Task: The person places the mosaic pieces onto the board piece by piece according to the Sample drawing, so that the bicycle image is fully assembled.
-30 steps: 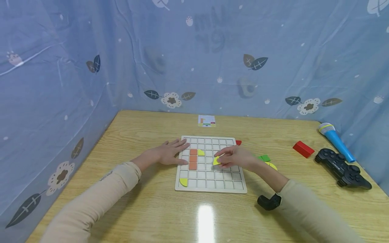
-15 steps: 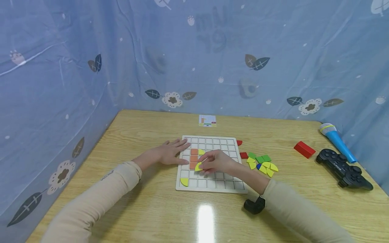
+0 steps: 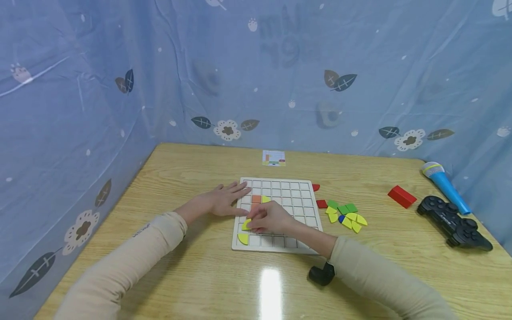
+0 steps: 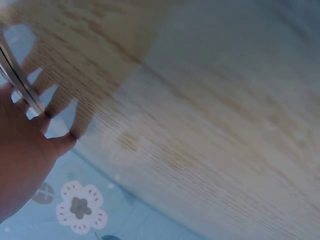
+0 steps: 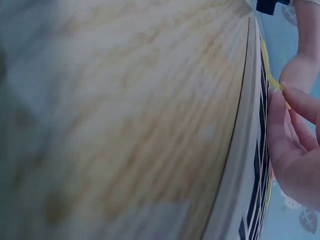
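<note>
My right hand [image 3: 272, 218] pinches a yellow quarter-round tile [image 3: 246, 224] between thumb and fingers, low over the left side of the white grid board [image 3: 276, 249]. In the right wrist view the pinched yellow tile [image 5: 275, 81] shows edge-on beside the board's rim. My left hand [image 3: 226, 200] lies with fingers spread, its fingertips on the board's left edge. Another yellow quarter-round tile [image 3: 242, 239] sits in a cell near the lower left corner. Orange square tiles [image 3: 256, 199] and a yellow tile [image 3: 266, 198] lie farther up, partly hidden by my right hand.
Right of the board lie yellow tiles [image 3: 333, 218], green tiles [image 3: 351, 207], a blue piece [image 3: 342, 218] and red tiles [image 3: 322, 204]. A pattern card [image 3: 274, 158] lies behind it. Far right are a red block [image 3: 402, 197], a game controller [image 3: 452, 222] and a toy microphone [image 3: 446, 186].
My right hand has moved left across the board with the yellow tile, now beside the lower left yellow tile. The loose tiles at the right have come into view. My left hand stays put.
</note>
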Tool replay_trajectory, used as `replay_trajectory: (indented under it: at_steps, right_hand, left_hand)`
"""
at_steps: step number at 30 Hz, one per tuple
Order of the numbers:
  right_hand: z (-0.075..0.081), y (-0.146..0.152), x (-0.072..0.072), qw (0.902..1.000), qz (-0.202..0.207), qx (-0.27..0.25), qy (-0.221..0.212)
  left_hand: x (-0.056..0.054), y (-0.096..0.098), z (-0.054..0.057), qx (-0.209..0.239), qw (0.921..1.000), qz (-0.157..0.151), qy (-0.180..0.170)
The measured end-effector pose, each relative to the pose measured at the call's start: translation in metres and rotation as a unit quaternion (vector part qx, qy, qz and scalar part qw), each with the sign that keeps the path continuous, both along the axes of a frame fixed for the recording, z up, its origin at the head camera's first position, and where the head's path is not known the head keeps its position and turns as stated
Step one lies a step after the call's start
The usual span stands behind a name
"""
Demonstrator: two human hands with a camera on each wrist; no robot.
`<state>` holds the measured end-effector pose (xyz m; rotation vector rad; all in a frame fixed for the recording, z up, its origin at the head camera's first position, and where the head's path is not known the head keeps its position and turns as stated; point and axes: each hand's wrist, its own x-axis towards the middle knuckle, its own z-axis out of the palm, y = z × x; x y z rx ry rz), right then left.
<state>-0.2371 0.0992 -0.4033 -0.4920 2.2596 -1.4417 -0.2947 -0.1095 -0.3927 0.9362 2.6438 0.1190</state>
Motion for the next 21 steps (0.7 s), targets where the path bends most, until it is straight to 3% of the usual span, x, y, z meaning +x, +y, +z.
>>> replay_trajectory:
  at_steps: [7,9,13,17,21]
  right_hand:
    - [0.0046,-0.0037,0.0049,0.9925,0.037,0.053,0.104]
    - [0.0046,-0.0037,0.0055,0.9907,0.043,0.056,0.116]
    - [0.0048,-0.0036,0.005,0.9939,0.038,0.044,0.094]
    - [0.006,-0.0037,0.0036,0.9982,0.018,0.037,0.043]
    - [0.0065,-0.0036,0.0017,0.9986,0.006,0.041,0.033]
  left_hand:
    - [0.0008,0.0002,0.001,-0.003,0.9999,-0.006,0.008]
    - [0.0009,0.0002,0.0007,-0.003,1.0,-0.006,0.007]
    - [0.0008,0.0001,-0.0001,-0.002,1.0,-0.003,0.004]
    - [0.0009,0.0,-0.0003,0.0,1.0,-0.003,0.003]
    - [0.0011,-0.0006,0.0002,-0.002,1.0,-0.003,0.003]
